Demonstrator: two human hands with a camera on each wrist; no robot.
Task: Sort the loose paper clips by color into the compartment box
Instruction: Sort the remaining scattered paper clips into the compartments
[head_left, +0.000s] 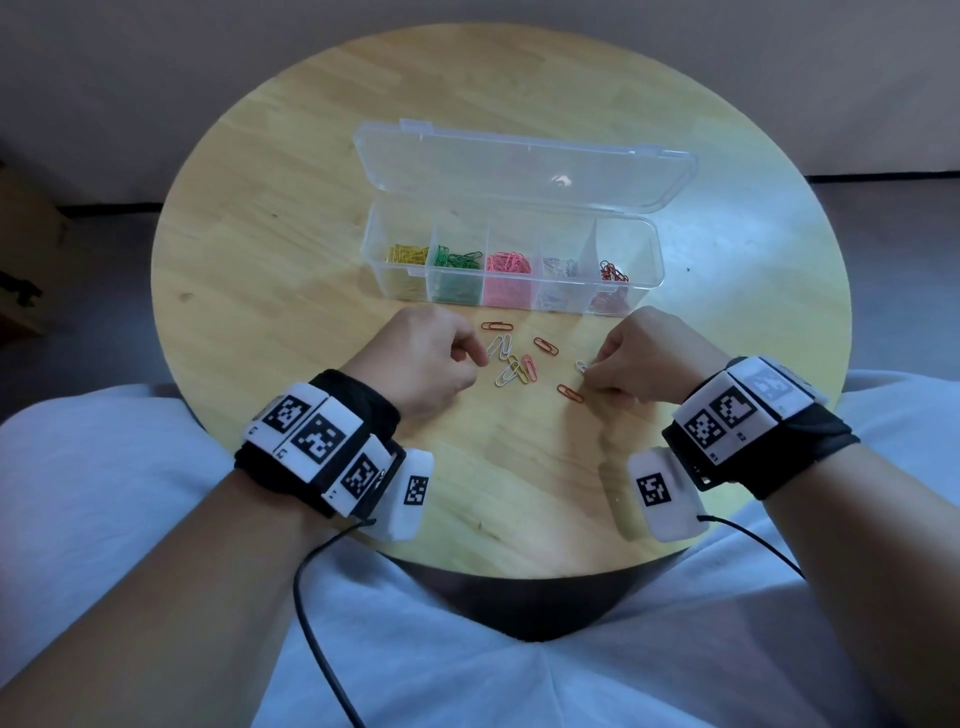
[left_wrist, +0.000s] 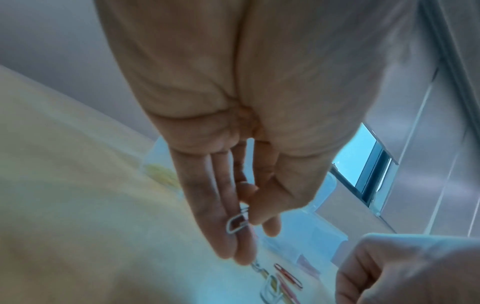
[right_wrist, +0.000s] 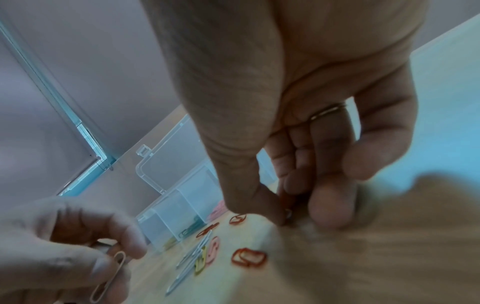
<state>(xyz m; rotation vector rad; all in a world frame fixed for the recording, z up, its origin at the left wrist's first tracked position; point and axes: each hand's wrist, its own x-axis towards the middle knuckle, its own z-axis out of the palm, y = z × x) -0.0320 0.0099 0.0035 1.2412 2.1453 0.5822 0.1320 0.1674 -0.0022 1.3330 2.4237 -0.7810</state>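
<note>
The left hand (head_left: 423, 358) has its fingers (left_wrist: 228, 205) bent in, and the thumb presses a thin white wire paper clip (left_wrist: 237, 221) against them. So this hand holds one clip. The clip is a long loop of bent wire, smooth and shiny.

The right hand (head_left: 636, 358) is curled down to the table. Its thumb and first finger (right_wrist: 270, 207) are pinched almost closed on a small white clip (head_left: 582, 366) that lies on the wood. The other fingers are tucked in, and one wears a thin metal ring (right_wrist: 328, 111).

Between the two hands lie the loose paper clips (head_left: 514, 366). Some are white, one is yellow, one is pink, and they overlap in a little heap. Three red clips lie apart around the heap. One red clip (head_left: 570, 393) is just beside the right fingers.

Just past the fingers stands the compartment box (head_left: 514, 260). It is long, made of clear plastic, with five parts in a row. From left to right they hold yellow, green, pink, white and red clips. Its clear lid (head_left: 519, 166) is flipped open behind it.

Everything sits on a round table (head_left: 270, 249) of pale, smooth wood with fine lines in it. Both wrists wear black bands with white blocks (head_left: 317, 441) that carry black square patterns.
</note>
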